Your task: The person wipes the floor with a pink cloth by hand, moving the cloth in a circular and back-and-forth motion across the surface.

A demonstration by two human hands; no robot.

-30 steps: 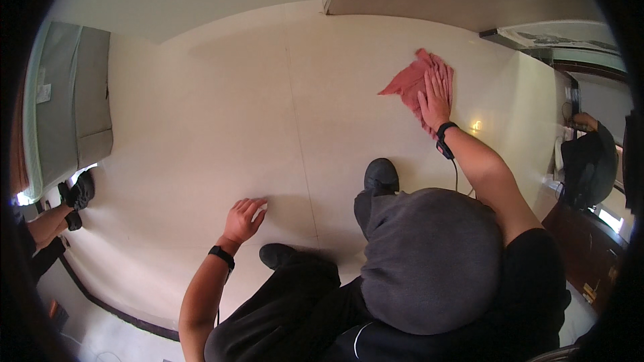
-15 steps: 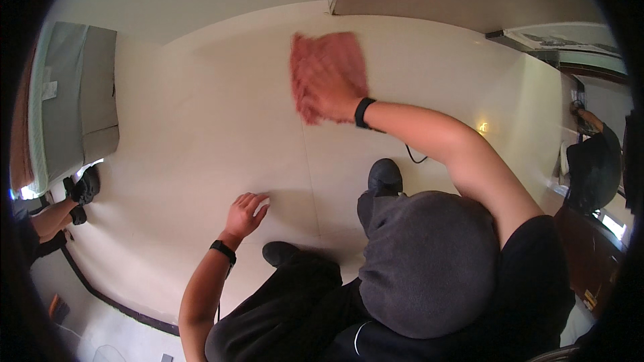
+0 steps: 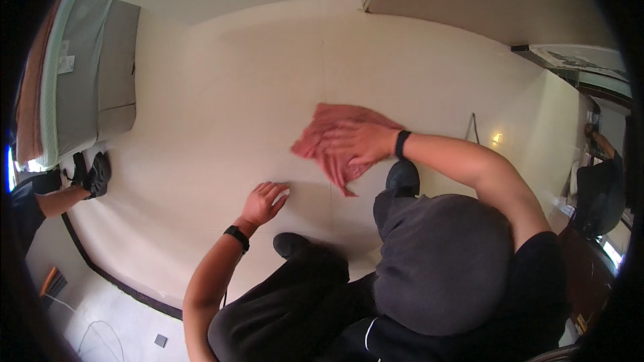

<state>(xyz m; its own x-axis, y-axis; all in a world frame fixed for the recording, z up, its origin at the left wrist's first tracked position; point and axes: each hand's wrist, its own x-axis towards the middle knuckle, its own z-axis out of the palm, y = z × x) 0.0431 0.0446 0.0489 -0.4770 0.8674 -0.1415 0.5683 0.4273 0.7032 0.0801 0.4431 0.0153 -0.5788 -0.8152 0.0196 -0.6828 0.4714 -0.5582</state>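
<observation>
A crumpled reddish-pink cloth [image 3: 341,119] lies on the pale floor ahead of my knees. My right hand [image 3: 362,142] rests on top of it with the fingers stretched out flat, pressing it down; part of the cloth is hidden beneath the palm. To the left, my left hand [image 3: 265,202] hovers over or near the floor with nothing in it, its thumb apart from loosely bent fingers. I cannot tell if it touches the floor. Each wrist has a black band.
A grey-sided bed or mattress [image 3: 84,70] stands at the far left, with another person's leg and dark shoe [image 3: 99,174] below it. A brown panel [image 3: 483,0] bounds the far right. A thin dark cord [image 3: 473,124] shows beyond my right forearm. My own shoes [image 3: 402,177] are close by.
My right hand has drawn the cloth nearer to me and slightly right, and the cloth has spread to a new shape. The whole view has shifted a little; my left hand keeps its pose.
</observation>
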